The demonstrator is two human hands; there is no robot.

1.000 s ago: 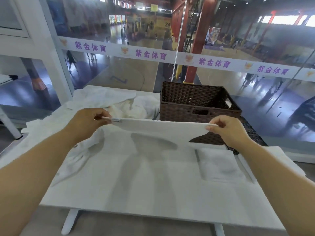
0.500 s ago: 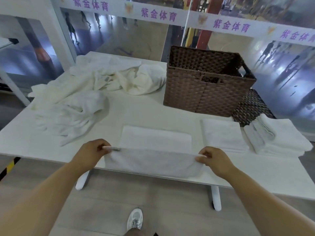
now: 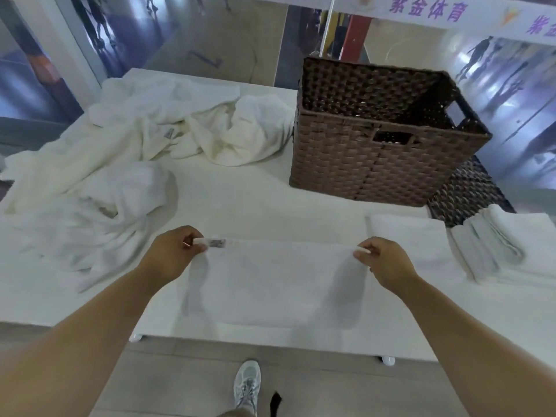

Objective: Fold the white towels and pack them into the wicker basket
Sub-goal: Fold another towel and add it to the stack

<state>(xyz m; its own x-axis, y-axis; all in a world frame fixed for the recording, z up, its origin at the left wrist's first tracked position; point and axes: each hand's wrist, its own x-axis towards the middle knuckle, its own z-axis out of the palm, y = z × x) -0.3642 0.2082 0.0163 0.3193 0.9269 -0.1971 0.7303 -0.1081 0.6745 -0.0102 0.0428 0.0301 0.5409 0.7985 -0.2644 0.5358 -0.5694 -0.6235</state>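
1. Fingers (image 3: 195, 241) of left hand (image 3: 171, 254) & right hand (image 3: 383, 260) each pinch far corners of white towel (image 3: 270, 284), flat on counter (image 3: 240, 203).
2. Wicker basket (image 3: 370, 158) at 1 o'clock; unfolded towels (image 3: 126, 152) at 10.

A white towel (image 3: 270, 284) lies spread flat near the front edge of the worktop, its far corners lifted, with a small label at the far left corner. A heap of crumpled white towels (image 3: 126, 164) covers the far left. The brown wicker basket (image 3: 376, 152) stands upright at the far right, open-topped, with handle cut-outs. Before it lie a single folded towel (image 3: 409, 245) and, beside that, a stack of folded towels (image 3: 505, 248).
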